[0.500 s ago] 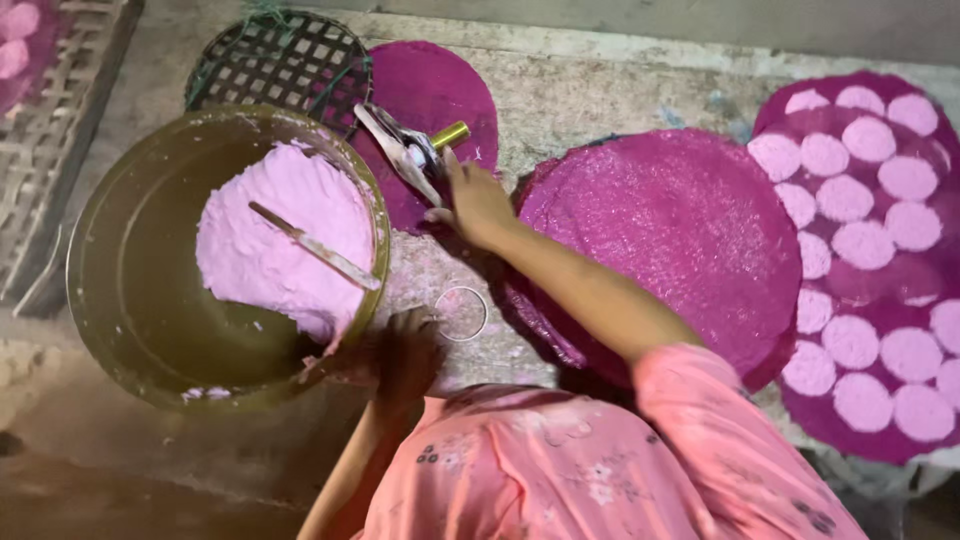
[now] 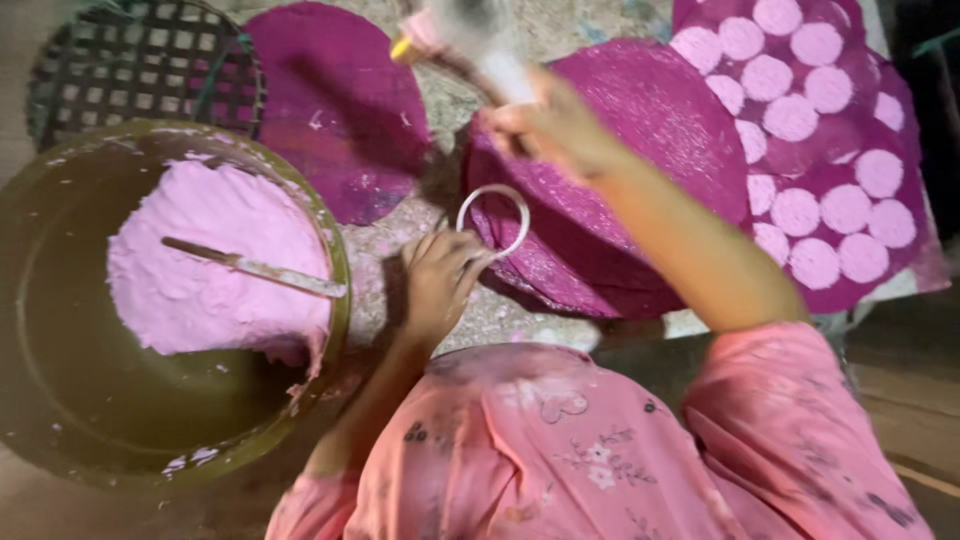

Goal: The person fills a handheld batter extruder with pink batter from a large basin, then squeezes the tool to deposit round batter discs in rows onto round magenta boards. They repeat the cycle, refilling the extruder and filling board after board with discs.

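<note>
My left hand grips a thin white ring at the near edge of a round magenta mat. Raised over that mat, my right hand holds a blurred metal tool with a yellow handle end. A large olive basin at the left holds a mound of pink dough, and a flat stick lies across the dough.
A second magenta mat lies at the back, beside a dark woven lattice tray. At the right, a magenta cloth carries several pale pink discs. The ground between the mats is rough and sandy.
The left hand has taken the white ring off the ground and lifted it to the mat's edge. The right hand with the tool has swung right over the big mat.
</note>
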{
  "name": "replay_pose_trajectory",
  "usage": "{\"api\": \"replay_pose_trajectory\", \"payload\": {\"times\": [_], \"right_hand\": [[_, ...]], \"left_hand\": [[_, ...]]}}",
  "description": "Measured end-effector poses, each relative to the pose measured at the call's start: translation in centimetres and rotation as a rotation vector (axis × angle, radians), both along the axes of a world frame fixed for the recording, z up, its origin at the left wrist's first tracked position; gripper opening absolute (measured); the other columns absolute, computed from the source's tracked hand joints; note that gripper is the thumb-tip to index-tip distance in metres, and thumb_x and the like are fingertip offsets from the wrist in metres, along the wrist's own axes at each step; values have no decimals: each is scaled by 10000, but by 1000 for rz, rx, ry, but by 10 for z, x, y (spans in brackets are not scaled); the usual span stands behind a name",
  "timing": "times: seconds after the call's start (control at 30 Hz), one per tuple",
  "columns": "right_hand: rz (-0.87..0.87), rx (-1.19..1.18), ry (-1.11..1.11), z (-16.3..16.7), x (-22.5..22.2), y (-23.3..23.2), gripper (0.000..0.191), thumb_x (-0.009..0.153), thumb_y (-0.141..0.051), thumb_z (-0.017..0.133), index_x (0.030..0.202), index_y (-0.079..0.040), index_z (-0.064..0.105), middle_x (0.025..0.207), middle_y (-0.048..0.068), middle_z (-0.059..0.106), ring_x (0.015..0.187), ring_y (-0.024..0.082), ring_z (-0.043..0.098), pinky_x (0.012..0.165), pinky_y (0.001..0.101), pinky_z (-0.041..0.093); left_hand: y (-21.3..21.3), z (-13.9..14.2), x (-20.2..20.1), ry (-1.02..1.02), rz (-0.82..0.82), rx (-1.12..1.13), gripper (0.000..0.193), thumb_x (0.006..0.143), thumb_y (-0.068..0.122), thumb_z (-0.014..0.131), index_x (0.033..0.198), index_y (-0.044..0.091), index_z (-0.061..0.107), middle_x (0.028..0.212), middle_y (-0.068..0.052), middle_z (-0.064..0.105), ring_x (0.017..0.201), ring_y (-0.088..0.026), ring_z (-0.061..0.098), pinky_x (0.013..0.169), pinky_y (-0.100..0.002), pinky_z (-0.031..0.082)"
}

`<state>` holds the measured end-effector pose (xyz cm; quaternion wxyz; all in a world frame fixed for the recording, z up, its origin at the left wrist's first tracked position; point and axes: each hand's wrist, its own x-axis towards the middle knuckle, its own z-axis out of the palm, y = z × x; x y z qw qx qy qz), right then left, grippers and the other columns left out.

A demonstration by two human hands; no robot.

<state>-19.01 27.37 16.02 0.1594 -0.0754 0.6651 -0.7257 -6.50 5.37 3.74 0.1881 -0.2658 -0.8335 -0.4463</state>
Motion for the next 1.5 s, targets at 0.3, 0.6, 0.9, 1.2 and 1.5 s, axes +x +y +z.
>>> {"api": "replay_pose_trajectory", "payload": {"times": [0.3,0.6,0.9,1.2,1.5], "right_hand": [[-37,306,-18,12,125,174,526,1079,-535,386,1094,-39,558,828,50,593,653,141,546,552,305,448],[269,421,-622,-2,119,173,606,1006,-490,269,1045,-8,636,804,95,696,664,178,668,631,348,575],[204,1098,-162,15,72,132,777,1024,-656,260,919,-4,669,690,100,616,638,230,601,654,410,513],[229,1081,-150,9,77,120,776,1017,-637,253,864,4,663,608,133,623,594,267,655,631,436,527],[65,1279,33,16,77,130,654,1057,-562,339,1057,-12,693,730,250,672,710,414,684,721,550,519]], "left_hand": [[84,12,-78,40,-218,-299,441,787,395,837,1141,142,766,1283,-117,625,1206,-316,538,1014,-481,356],[133,49,-124,-898,-1080,1736,728,934,765,494,1225,105,587,1073,-21,597,1071,-181,578,1131,-431,442],[122,31,-153,-862,-722,2010,623,929,760,458,787,155,492,685,37,443,657,-140,469,811,-348,456],[123,19,-142,-909,-436,2015,579,970,700,428,708,184,429,618,51,364,582,-137,377,701,-349,400],[155,37,-160,-871,-491,1999,533,1003,621,392,695,186,403,599,52,331,558,-132,343,666,-345,375]]}}
